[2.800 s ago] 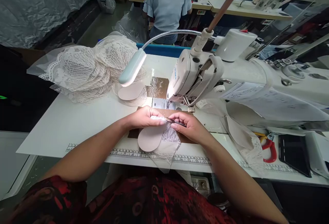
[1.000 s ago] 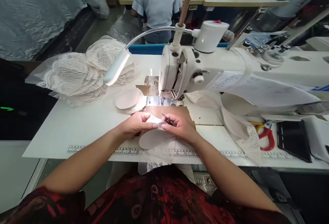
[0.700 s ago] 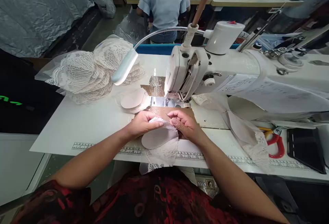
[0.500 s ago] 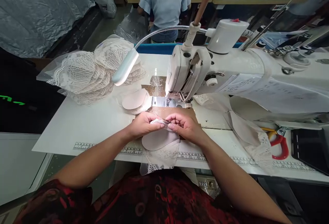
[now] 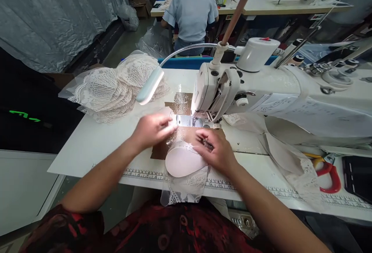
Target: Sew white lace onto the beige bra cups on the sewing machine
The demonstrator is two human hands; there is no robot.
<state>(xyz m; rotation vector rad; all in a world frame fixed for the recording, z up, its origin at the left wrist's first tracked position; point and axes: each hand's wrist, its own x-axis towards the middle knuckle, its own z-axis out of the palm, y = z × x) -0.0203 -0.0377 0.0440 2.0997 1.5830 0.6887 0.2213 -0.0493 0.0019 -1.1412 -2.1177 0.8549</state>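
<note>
My left hand [image 5: 152, 131] is left of the needle plate, thumb and fingers closed on the edge of a pale lace-trimmed cup piece [image 5: 167, 110], which it mostly hides. My right hand [image 5: 216, 148] is curled in front of the presser foot, around a small dark metal tool [image 5: 207, 143] that looks like thread snips. Beneath its fingertips lies a second cup piece [image 5: 184, 162], smooth and pale, with lace hanging over the table's front edge. The white sewing machine [image 5: 207, 90] stands just beyond both hands.
Stacked lace pieces [image 5: 101, 92] lie at the left, beside a lamp [image 5: 150, 85] on a bendable neck. More lace fabric [image 5: 286, 156], red-handled scissors [image 5: 331, 177] and a black object [image 5: 357, 175] are at the right. A person [image 5: 193, 11] sits at a table ahead.
My hands have parted: the left moved up and left to the farther cup piece, the right slightly right with the dark tool. The nearer cup piece now lies flatter. The view has shifted slightly.
</note>
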